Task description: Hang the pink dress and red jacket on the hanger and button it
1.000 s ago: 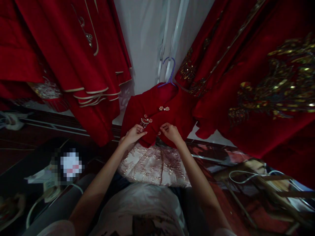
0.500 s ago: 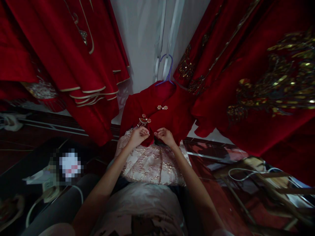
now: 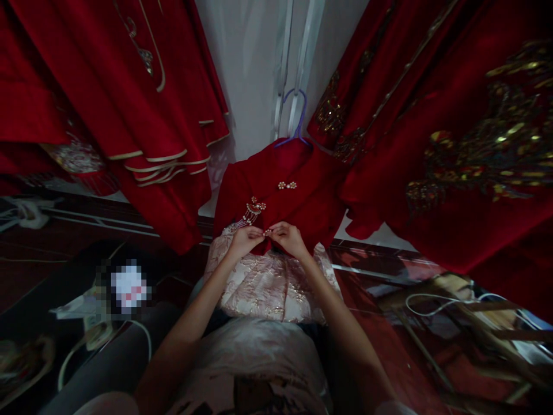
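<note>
A red jacket point(image 3: 302, 167) hangs on a purple hanger point(image 3: 301, 115), its lower part over my lap. My left hand point(image 3: 245, 240) pinches one side of a small beaded clasp point(image 3: 267, 233) at the jacket's front edge. From the other side my right hand point(image 3: 289, 237) pinches it too, fingertips almost touching. Whether the two halves are hooked together is too small to tell. Higher up, a beaded flower fastener point(image 3: 287, 185) joins the collar opening. Beside my left hand sits a beaded ornament point(image 3: 253, 208) with dangling strands. Pale brocade fabric point(image 3: 268, 288) lies beneath my wrists.
Red garments point(image 3: 164, 115) with pale piping hang at left. Others with gold sequins point(image 3: 496, 138) hang at right. A wooden frame point(image 3: 423, 340) with a white cord stands low right. Left, a dark surface bears a white cable point(image 3: 64, 363) and a blurred-out item point(image 3: 129, 287).
My hands have come together, closing the gap between the jacket's front edges at the clasp. The view has shifted slightly.
</note>
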Demonstrator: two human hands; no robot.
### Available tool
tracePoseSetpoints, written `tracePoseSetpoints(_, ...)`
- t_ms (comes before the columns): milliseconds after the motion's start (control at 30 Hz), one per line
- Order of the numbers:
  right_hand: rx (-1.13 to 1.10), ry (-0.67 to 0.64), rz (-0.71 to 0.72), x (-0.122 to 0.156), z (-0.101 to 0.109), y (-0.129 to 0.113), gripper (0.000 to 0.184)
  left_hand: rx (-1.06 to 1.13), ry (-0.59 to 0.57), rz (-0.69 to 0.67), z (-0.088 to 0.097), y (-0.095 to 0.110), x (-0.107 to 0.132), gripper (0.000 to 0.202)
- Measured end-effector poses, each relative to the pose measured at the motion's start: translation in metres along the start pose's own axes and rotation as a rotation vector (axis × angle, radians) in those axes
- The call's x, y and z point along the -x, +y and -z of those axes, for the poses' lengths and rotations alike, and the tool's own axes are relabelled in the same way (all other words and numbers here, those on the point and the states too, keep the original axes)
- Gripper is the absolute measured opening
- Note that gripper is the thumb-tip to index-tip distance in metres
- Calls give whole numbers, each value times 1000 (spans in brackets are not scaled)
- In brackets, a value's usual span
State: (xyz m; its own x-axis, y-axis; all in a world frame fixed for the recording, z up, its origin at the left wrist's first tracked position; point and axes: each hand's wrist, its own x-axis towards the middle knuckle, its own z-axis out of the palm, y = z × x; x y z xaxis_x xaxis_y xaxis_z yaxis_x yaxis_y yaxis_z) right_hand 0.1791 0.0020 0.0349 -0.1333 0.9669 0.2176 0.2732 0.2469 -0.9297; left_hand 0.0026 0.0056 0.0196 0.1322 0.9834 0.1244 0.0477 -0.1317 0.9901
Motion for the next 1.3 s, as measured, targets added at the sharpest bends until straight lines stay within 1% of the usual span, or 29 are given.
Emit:
tracePoseSetpoints(67,90,16,23,1,-3,-3,21,39,-4,24,1,1,1,22)
tracePoseSetpoints(133,133,26,39,2,-3,-6,18,63,-6,44,2,0,1,22)
tracePoseSetpoints(267,130,56,46,6,-4,-8,16,79,-1,66,2,-1,1,21)
tracePoseSetpoints(400,144,86,79,8,-10,-9,12,86,44,109,2,-2,0,21)
tracePoseSetpoints(467,158,106,95,8,-11,-10,10,89,48,115,1,-2,0,20)
tracePoseSetpoints(567,192,65,59,6,-5,-12,9,66,-22,68,3,0,-1,18)
tracePoseSetpoints(633,231,16,16,4,6,-13,10,39,-29,13,6,3,-2,19)
tracePoseSetpoints(700,261,8,0,3,19,-15,12,-11,58,-58,10,6,-3,19)
tracePoseSetpoints(767,268,45,6,2,30,-16,11,-91,153,-128,15,9,-4,16)
tracePoseSetpoints(800,267,59,6,1,34,-17,11,-138,167,-153,16,10,-3,13)
tracePoseSetpoints(833,266,65,2,1,36,-17,11,-182,153,-171,17,11,-3,11)
tracePoseSetpoints(900,263,44,-28,2,35,-16,10,-263,71,-181,14,11,-1,10)
tracePoseSetpoints(967,255,11,-69,2,27,-13,8,-336,-8,-183,7,10,2,12)
tracePoseSetpoints(1033,232,-10,-92,2,17,-8,8,-417,-36,-192,-1,9,4,14)
tracePoseSetpoints(1167,161,-12,-86,2,4,2,10,-522,2,-211,-12,9,7,9)
tracePoseSetpoints(1300,75,-21,-123,1,6,8,14,-453,50,-194,-13,10,9,12)
